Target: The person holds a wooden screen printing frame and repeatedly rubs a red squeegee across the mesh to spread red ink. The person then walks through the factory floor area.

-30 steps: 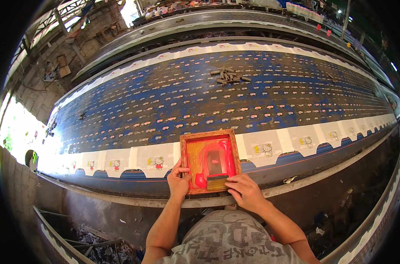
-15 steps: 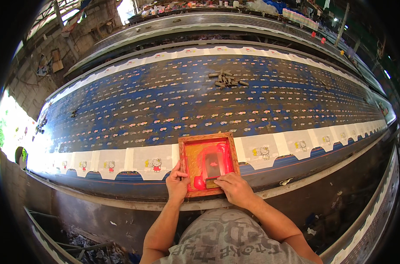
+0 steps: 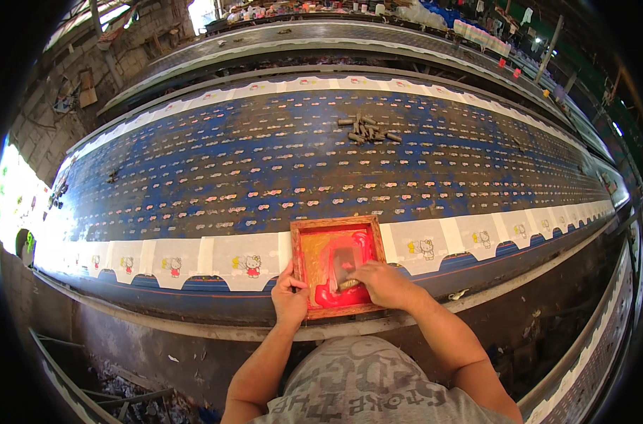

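A wooden screen-printing frame (image 3: 335,222) lies on the near edge of a long table, over the row of pale fabric pieces (image 3: 187,258). Red ink (image 3: 325,294) is smeared around a greyish window in its mesh. My left hand (image 3: 290,300) is closed around the frame's lower left side, thumb on the rim. Inside the frame, my right hand (image 3: 388,284) grips a small squeegee (image 3: 348,285), which is tilted against the mesh near the window's lower end. The right fingers partly hide the squeegee. Pieces on both sides of the frame carry cartoon cat prints; red shows on those at left.
The blue-and-brown tabletop (image 3: 215,169) bears rows of small prints. A heap of short dark cylindrical pieces (image 3: 367,130) sits toward its far side. More fabric pieces (image 3: 258,86) line the far edge. Behind stands another long table (image 3: 293,32) with containers beyond it.
My right hand has shifted a little away from me and to the right, and the squeegee has turned to a slant. My left hand still holds the frame, which stays over the same spot.
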Demonstrator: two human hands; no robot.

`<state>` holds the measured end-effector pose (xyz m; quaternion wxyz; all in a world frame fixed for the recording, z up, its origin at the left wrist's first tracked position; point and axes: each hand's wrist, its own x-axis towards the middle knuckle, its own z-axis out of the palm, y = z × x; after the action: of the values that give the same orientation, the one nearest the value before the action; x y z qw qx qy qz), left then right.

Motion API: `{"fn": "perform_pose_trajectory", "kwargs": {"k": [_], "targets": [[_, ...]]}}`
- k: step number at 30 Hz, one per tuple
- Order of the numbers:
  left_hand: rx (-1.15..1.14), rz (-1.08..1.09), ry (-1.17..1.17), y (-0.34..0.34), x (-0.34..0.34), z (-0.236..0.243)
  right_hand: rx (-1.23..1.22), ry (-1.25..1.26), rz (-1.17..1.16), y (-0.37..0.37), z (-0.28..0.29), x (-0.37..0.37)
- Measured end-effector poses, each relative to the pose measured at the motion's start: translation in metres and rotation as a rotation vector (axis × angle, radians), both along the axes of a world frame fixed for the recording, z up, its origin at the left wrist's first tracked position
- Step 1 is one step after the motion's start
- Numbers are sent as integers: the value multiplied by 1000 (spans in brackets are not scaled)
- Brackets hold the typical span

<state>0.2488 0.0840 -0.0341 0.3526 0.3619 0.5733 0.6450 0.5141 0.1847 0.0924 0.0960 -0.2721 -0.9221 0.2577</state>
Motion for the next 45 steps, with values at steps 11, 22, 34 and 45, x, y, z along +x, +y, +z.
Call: {"fn": "perform_pose_trajectory", "kwargs": {"k": [11,22,34,45], "targets": [[-5,-32,21,0,0,6,204,192,-198,52,-17,-29],[16,-10,167,-3,4,12,297,132,-115,-52,-30,-7],[62,5,263,-2,5,20,181,323,-253,-84,-12,23],[126,3,271,30,128,29,-80,670,-718,-69,-57,156]]}}
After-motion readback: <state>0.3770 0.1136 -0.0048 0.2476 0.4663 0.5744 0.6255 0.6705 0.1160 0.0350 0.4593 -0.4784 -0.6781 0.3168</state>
